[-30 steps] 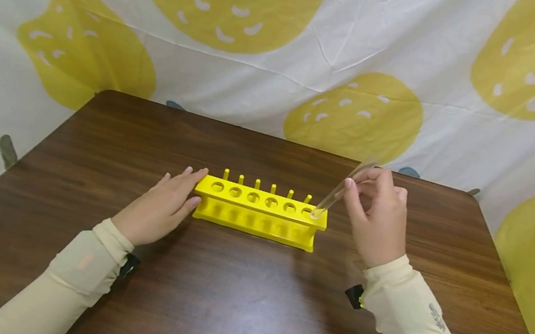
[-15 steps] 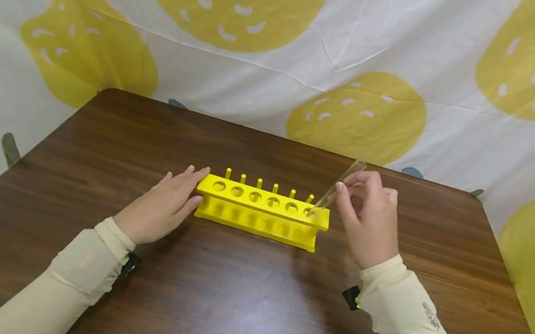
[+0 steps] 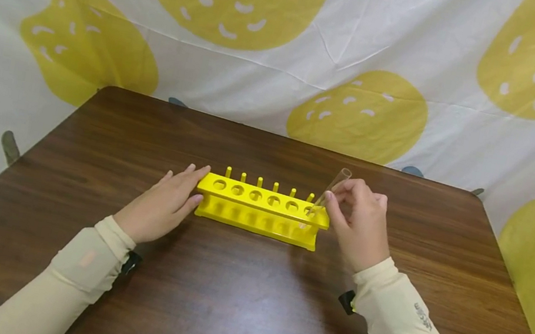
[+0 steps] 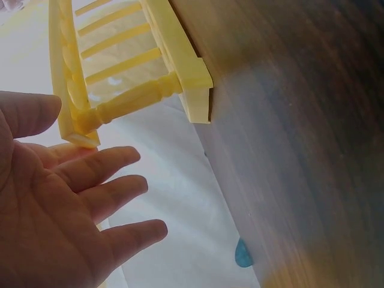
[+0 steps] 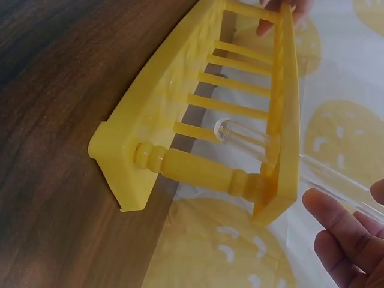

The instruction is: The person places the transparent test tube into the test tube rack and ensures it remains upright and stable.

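Note:
A yellow test tube rack (image 3: 257,226) stands on the table, its top board pierced by a row of holes. My right hand (image 3: 361,225) pinches a clear glass test tube (image 3: 333,183) between thumb and fingers. The tube leans to the right, its lower part through the rightmost hole. In the right wrist view, the rounded bottom of the test tube (image 5: 240,137) hangs between the rack's two boards. At the rack's left end rests my left hand (image 3: 161,205), thumb and index finger touching the top board. In the left wrist view its fingers (image 4: 114,195) are straight and spread.
Several yellow pegs (image 3: 259,183) rise along the rack's back edge. The brown wooden table (image 3: 243,306) reaches back to a white cloth (image 3: 238,87) printed with yellow fruit shapes.
My right hand has moved left and slightly down with the test tube. The tube's bottom has passed from above the rightmost hole to below the top board. My left hand stays put.

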### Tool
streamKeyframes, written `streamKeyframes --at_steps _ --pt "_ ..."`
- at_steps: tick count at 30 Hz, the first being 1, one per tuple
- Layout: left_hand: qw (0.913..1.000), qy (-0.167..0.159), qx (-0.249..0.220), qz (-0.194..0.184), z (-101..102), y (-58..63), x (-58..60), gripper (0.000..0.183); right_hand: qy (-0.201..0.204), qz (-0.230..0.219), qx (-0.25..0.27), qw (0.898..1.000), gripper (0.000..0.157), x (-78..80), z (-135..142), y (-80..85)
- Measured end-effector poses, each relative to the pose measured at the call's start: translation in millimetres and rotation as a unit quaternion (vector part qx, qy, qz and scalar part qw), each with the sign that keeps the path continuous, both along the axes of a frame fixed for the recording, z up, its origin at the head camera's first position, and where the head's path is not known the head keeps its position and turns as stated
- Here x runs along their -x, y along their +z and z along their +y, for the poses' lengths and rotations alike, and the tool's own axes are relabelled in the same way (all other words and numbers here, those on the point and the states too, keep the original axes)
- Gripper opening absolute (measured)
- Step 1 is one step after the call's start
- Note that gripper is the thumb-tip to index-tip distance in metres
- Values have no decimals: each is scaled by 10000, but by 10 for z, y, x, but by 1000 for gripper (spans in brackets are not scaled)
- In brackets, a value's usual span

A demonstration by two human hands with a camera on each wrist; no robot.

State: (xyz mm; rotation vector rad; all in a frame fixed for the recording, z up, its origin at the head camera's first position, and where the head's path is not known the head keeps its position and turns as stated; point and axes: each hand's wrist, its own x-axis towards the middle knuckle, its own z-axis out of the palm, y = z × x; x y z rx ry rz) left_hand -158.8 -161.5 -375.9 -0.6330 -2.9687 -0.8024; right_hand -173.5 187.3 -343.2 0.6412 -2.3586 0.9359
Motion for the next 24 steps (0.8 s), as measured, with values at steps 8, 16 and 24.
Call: streamKeyframes --at_steps 8,16,24 --pt "10000 -16 13 25 -4 -6 1 60 -106 -145 -131 9998 13 -17 -8 -35" --pt "9999 -36 -5 126 -11 -4 -2 59 -76 -81 -311 9995 13 -22 -7 -84" --pt "10000 -27 27 65 -4 3 -7 60 -34 70 -397 9992 14 -21 -9 -122"
